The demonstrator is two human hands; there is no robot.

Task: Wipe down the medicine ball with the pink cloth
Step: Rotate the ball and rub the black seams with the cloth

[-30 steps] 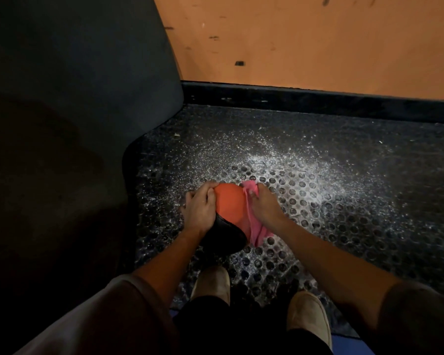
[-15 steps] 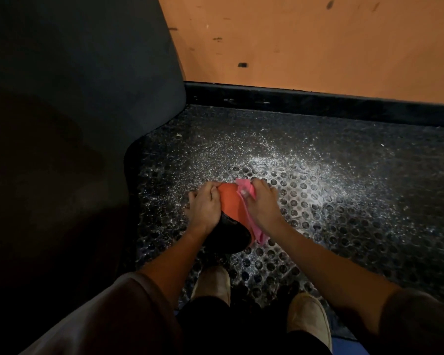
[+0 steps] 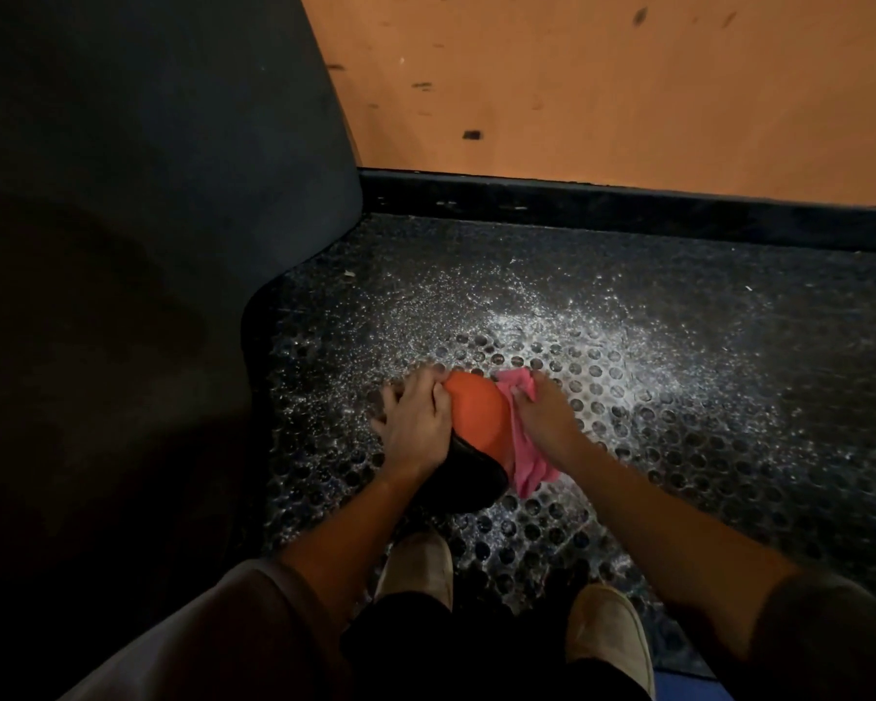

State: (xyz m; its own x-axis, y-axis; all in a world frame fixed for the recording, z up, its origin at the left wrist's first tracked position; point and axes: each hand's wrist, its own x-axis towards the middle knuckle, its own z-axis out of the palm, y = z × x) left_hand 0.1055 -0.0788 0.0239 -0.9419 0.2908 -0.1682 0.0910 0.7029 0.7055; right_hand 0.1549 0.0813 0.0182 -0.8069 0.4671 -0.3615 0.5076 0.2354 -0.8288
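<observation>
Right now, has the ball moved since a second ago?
Yes, slightly: the ball has shifted right, judged against the black wall mark.

A person in a short-sleeved top, seen from above. The left sleeve [image 3: 213, 634] is a dull brownish grey and ends partway up the arm. The right sleeve [image 3: 830, 645] looks darker in the shadow. Both forearms are bare down to the left hand [image 3: 416, 422] and right hand [image 3: 542, 417]. Black legwear [image 3: 426, 650] covers the legs, with a tan left shoe [image 3: 416, 569] and matching right shoe [image 3: 610, 634], both with smooth, rounded toes.
</observation>
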